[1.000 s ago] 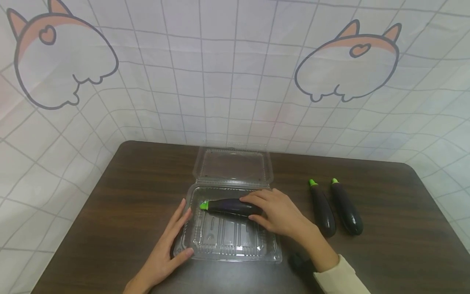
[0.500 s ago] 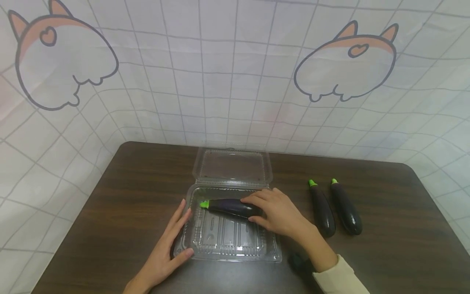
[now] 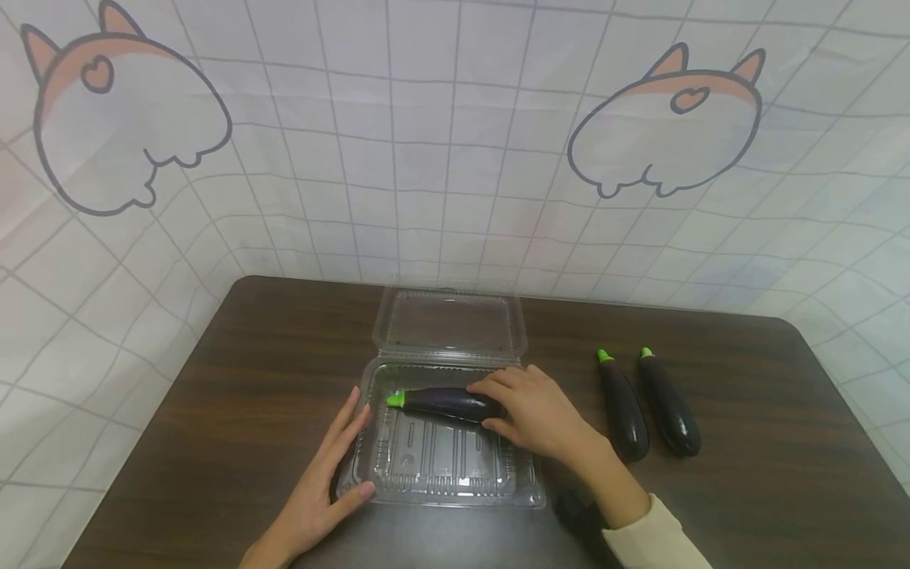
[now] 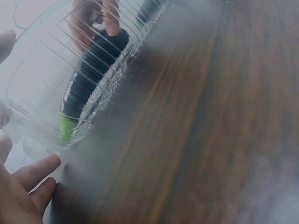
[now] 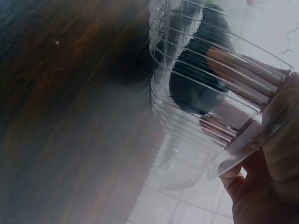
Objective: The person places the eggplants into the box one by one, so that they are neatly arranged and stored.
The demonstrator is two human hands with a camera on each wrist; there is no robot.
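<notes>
An eggplant (image 3: pixel 448 402) with a green stem end lies crosswise in the base of a clear plastic clamshell box (image 3: pixel 455 500), stem toward the left. My right hand (image 3: pixel 536 411) grips its thick end, thumb on the near side and fingers over the far side. The right wrist view shows this eggplant (image 5: pixel 198 70) through the ribbed box wall. My left hand (image 3: pixel 313 490) rests with straight fingers at the box's left rim. In the left wrist view, fingers (image 4: pixel 39 170) of that hand sit by the box corner, near the green stem end (image 4: pixel 67 127).
The box's lid (image 3: pixel 451 322) lies folded back toward the wall. Two more eggplants (image 3: pixel 626 411) (image 3: pixel 671 407) lie side by side on the dark wooden table (image 3: pixel 235 411), right of the box. A white gridded cloth (image 3: pixel 419 158) hangs behind the table. A dark object (image 3: pixel 574 510) sits under the right forearm.
Both hands and the eggplant hold nearly the same place. The whole head view has shifted very slightly.
</notes>
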